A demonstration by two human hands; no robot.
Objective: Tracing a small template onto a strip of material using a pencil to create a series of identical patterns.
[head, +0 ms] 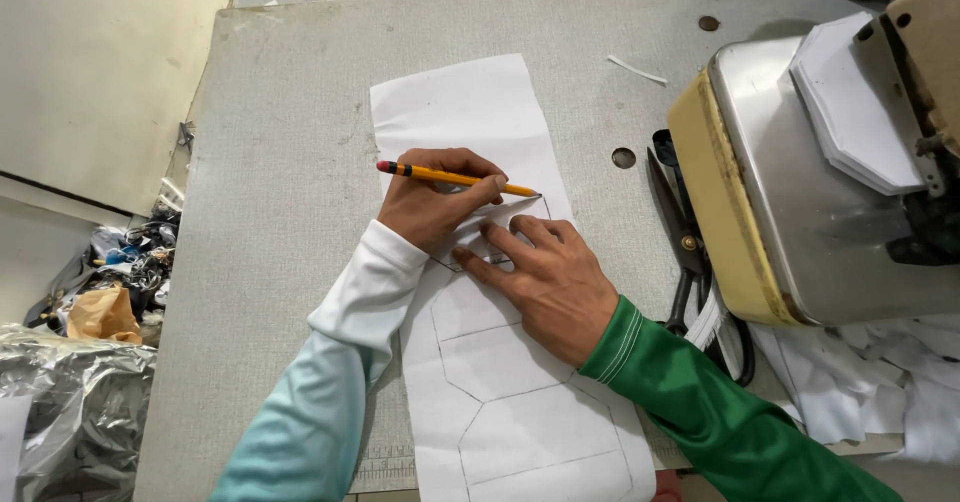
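Grey, speckled worktop (290,162) fills the view, with a long white paper strip (520,432) lying on it from the near edge at 6 o'clock up toward 12. Pencilled outlines of angular, many-sided shapes are drawn along the nearer part of the strip.

Nearest comes the right hand (545,277), in a green sleeve, entering from 5 o'clock. It lies palm down with fingers spread and straight, pressing a small white template piece (490,237) flat against the strip; nothing is clasped in it.

Just beyond, touching the same piece from 9 o'clock, the left hand (435,202), in a white and pale blue sleeve, is curled around a yellow pencil (455,176). Thumb and fingers pinch the shaft near its middle. The pink eraser end points to 9 o'clock and the sharpened tip meets the paper at the template's upper edge, toward 3 o'clock.

At 3 o'clock of the hands, black-handled tailor's shears (682,232) lie beside a metal sewing machine (810,172), whose bed carries a stack of white octagonal cut pieces (860,102). White scraps (860,382) heap below the machine at 4 o'clock. Farther off, at 8 o'clock past the table edge, sit crumpled plastic and waste
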